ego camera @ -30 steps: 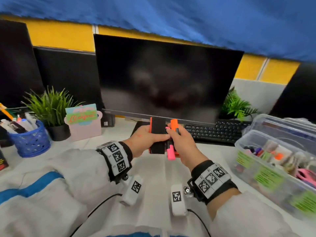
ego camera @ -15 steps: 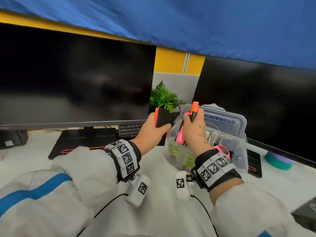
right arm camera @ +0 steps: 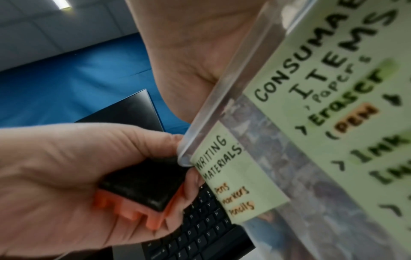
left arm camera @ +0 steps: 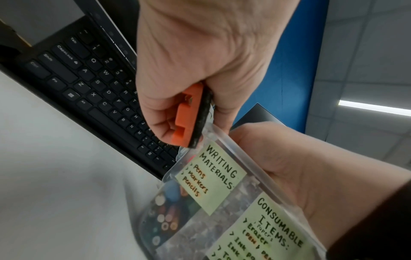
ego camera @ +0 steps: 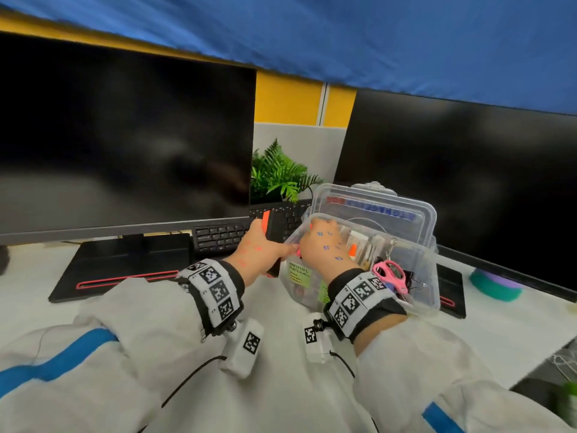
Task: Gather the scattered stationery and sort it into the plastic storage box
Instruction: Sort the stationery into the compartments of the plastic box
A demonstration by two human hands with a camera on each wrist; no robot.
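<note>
The clear plastic storage box point(ego camera: 426, 287) stands open on the white desk, with green labels "Writing materials" point(left arm camera: 213, 177) and "Consumable items" point(right arm camera: 333, 73) on its front wall. My right hand point(ego camera: 324, 245) reaches over the rim into the left compartment. It grips a pink highlighter point(ego camera: 298, 253) and an orange one point(ego camera: 311, 227), of which only slivers show; its fingers are hidden. My left hand point(ego camera: 265, 245) holds an orange-and-black eraser block point(ego camera: 274, 226) upright against the box's left corner; the same eraser block point(left arm camera: 186, 114) shows gripped in the left wrist view.
A black keyboard point(ego camera: 218, 235) lies behind my left hand under the left monitor point(ego camera: 125, 135). A second monitor point(ego camera: 468, 182) and a plant point(ego camera: 278, 176) stand behind the box. The box lid point(ego camera: 374, 207) leans up at its back. Pink scissors point(ego camera: 392, 275) lie in the right compartment.
Both hands moved right and forward to the box. My right hand lowered the highlighters from upright above the rim down into the left compartment; my left hand carried the eraser block along.
</note>
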